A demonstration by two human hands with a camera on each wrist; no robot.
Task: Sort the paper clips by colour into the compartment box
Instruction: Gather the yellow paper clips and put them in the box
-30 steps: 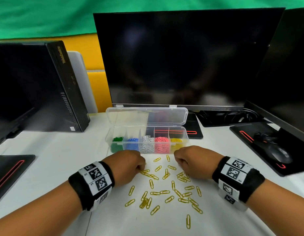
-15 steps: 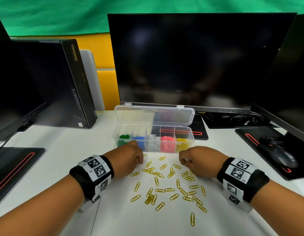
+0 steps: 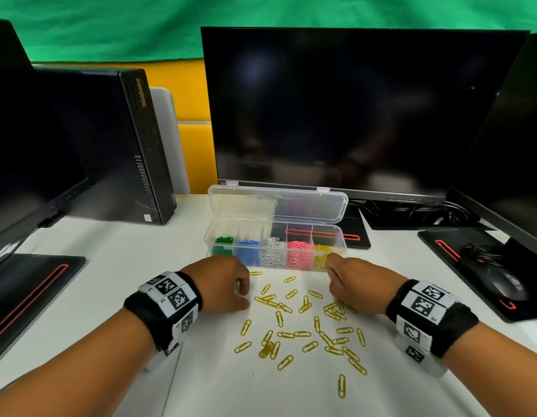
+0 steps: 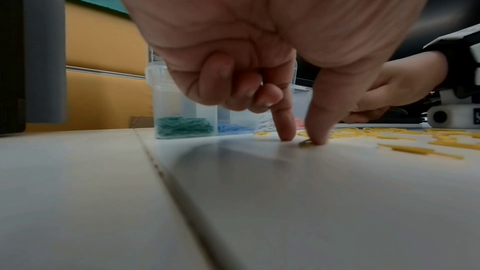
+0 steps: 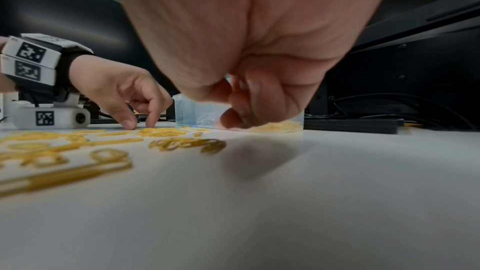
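Several yellow paper clips (image 3: 302,334) lie scattered on the white table in front of the clear compartment box (image 3: 342,239). From left to right the box holds green, blue, white, pink and yellow clips, and its lid stands open behind. My left hand (image 3: 246,294) is at the pile's left edge. Its index finger and thumb point straight down onto the table. The thumb tip touches one yellow clip (image 4: 306,143), the index tip (image 4: 285,136) stands just apart, and the other fingers are curled. My right hand (image 3: 332,272) hovers before the yellow compartment with fingers and thumb bunched, seemingly pinching a yellow clip.
A dark monitor (image 3: 351,109) stands right behind the box. A black computer case (image 3: 135,145) is at the back left. At the right a mouse (image 3: 508,285) lies on a black pad, and another black pad (image 3: 29,290) lies at the left. A seam runs across the table.
My right hand has lifted off the clip pile and moved forward to the front of the yellow compartment. My left hand has stayed at the pile's left edge.
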